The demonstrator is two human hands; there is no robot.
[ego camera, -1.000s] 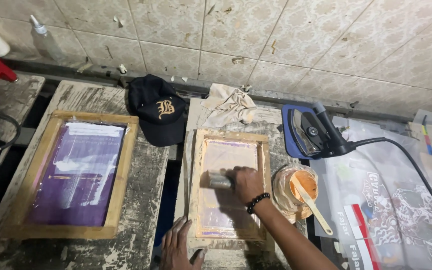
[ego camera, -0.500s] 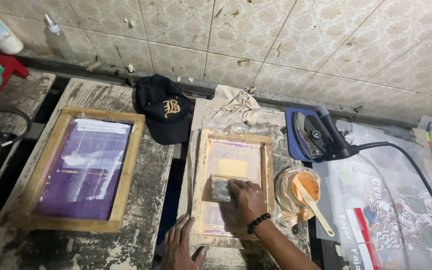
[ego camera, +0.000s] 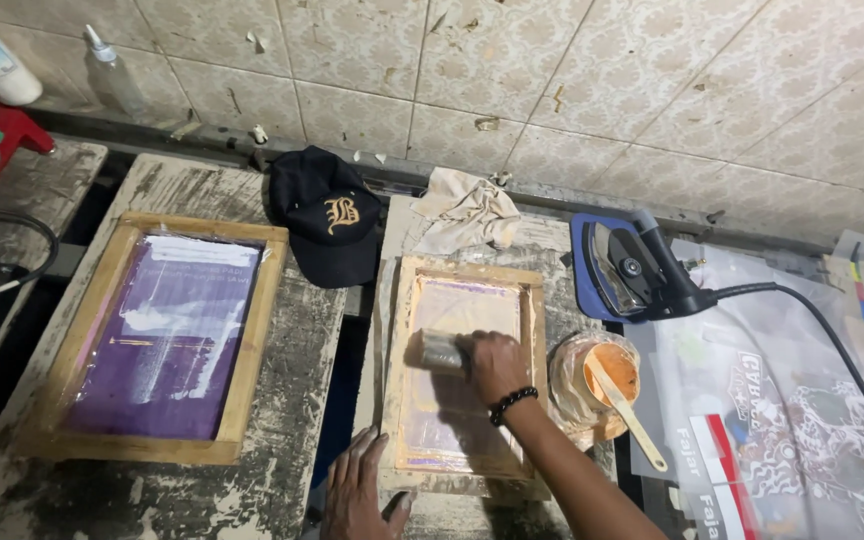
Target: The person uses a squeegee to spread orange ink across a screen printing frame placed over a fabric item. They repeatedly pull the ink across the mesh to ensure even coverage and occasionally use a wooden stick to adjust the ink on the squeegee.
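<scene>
A small wooden screen-printing frame (ego camera: 530, 330) lies flat on a worn board in the middle. My right hand (ego camera: 495, 365) grips a squeegee (ego camera: 439, 351) pressed across the pale mesh, about halfway down the frame. My left hand (ego camera: 360, 492) rests flat on the board at the frame's near left corner, fingers spread. A black bead bracelet circles my right wrist.
A larger wooden frame with purple mesh (ego camera: 164, 335) lies at left. A black cap (ego camera: 330, 216) and a crumpled rag (ego camera: 466, 211) sit behind. An orange ink tub with a stick (ego camera: 602, 380), an electric iron (ego camera: 632, 268) and printed sheets (ego camera: 792, 420) are at right.
My right hand pulled the squeegee toward me down the mesh, then moved it back up to mid-frame. My left hand stayed at the near corner. The camera shifted slightly.
</scene>
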